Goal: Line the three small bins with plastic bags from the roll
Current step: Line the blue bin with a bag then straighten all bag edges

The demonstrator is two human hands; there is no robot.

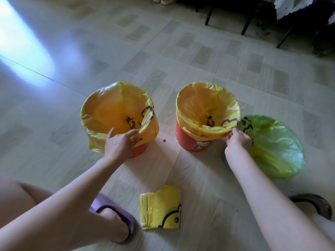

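With all three bins bagged, your left hand (120, 142) grips the left bin's yellow bag (116, 109) and your right hand (237, 138) pinches the middle bin's bag (208, 105); next, tug both cuffs snug.

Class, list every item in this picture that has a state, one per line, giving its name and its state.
Left orange bin: upright, lined with yellow bag.
Middle orange bin: upright, lined with yellow bag.
Right bin: lined, bag looks green.
Bag roll: flat on floor, partly unrolled.
Left hand: pinches left bag's rim.
Right hand: pinches middle bag's rim.
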